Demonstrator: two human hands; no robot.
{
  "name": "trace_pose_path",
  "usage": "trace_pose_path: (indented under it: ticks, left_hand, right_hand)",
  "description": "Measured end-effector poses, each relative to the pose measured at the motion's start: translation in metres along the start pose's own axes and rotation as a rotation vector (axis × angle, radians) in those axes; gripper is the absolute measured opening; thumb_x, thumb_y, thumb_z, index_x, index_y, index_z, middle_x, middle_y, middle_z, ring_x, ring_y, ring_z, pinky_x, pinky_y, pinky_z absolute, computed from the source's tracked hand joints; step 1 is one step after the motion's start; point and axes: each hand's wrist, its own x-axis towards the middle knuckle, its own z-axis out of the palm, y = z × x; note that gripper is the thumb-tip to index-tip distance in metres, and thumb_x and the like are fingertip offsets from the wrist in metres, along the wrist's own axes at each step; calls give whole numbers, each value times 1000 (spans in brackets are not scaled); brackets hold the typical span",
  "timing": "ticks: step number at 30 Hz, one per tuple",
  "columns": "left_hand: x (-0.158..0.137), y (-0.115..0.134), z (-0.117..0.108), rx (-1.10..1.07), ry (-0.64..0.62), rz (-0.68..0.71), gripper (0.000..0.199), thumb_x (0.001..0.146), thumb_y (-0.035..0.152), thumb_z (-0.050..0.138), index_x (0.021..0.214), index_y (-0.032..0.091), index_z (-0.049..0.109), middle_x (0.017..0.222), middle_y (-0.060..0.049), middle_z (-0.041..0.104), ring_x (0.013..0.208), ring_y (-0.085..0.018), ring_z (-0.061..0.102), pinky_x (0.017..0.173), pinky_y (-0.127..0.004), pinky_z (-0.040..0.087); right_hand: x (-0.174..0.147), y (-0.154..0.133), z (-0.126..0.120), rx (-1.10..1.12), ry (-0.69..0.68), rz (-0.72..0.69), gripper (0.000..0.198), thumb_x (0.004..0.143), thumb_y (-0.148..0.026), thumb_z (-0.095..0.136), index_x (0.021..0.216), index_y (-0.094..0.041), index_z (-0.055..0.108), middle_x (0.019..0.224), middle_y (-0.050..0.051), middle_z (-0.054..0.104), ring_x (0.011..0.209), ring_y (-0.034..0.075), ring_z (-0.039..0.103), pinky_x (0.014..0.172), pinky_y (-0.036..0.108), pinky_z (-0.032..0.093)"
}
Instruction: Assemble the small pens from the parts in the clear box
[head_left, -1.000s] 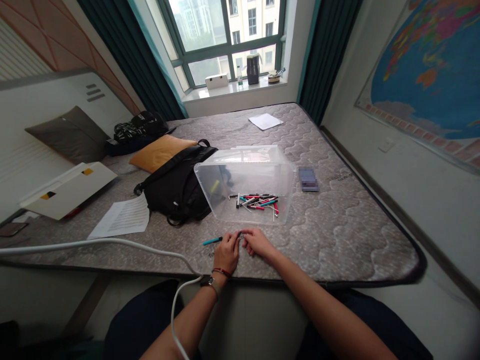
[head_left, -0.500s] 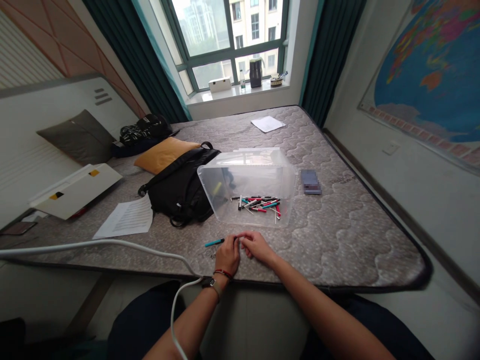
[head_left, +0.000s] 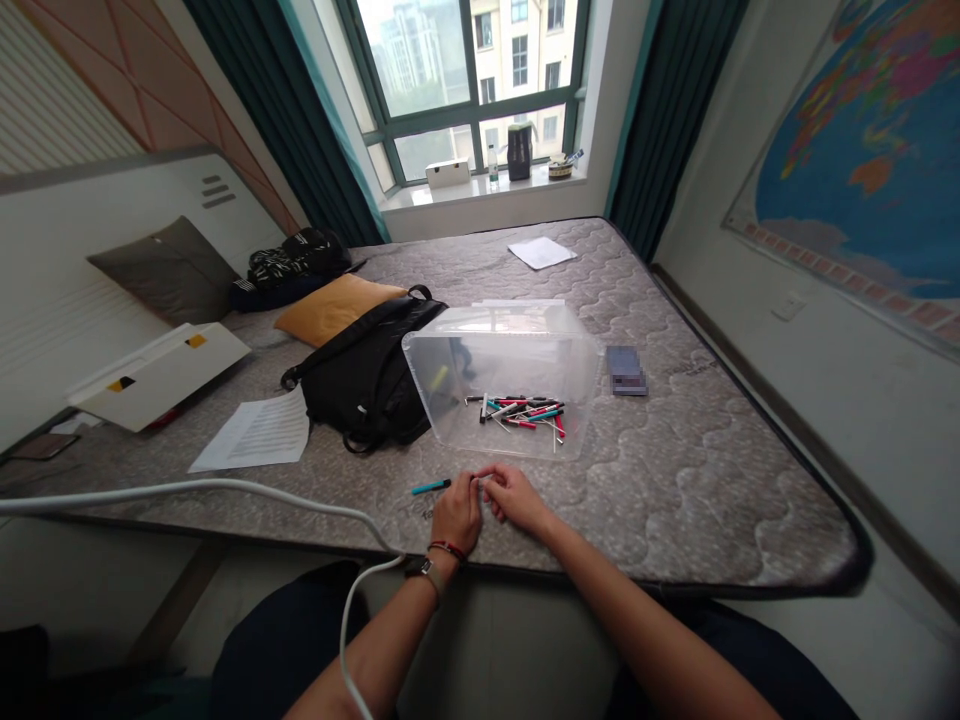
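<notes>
At the near edge of the bed, my left hand (head_left: 458, 515) rests on the mattress with its fingers closed together. My right hand (head_left: 517, 498) meets it fingertip to fingertip, index finger reaching across and the others curled. Whatever sits between the fingertips is too small and hidden to make out. Just left of my left hand lies a turquoise marker pen (head_left: 430, 487) with a dark end. Beyond both hands, a clear plastic box (head_left: 517, 350) lies on its side, opening toward me. Inside it is a loose pile of pens (head_left: 525, 412) in black, white, red and turquoise.
A black backpack (head_left: 367, 385) touches the box's left side. Printed paper (head_left: 255, 435) and a white carton (head_left: 161, 375) lie farther left. To the right is a purplish-grey stack (head_left: 626, 370), partly blurred. A white cable (head_left: 247, 487) crosses the front left.
The view has shifted slightly, so the scene sits a little lower and to the right. My hands stay together in the same place, with hardly any finger movement.
</notes>
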Motion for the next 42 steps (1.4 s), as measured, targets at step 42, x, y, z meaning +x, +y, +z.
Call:
trace_pose_path:
  ticks: [42]
  left_hand:
    - [2,-15,-15,-544,-43,33,36,100,47,39,117,30,66,111,-1,72,99,-17,66,83,-26,48]
  right_hand:
    - [5,-38,-14,-169,215,48,24,80,-43,55,82,-20,52,70,-2,60,50,9,50,43,18,37]
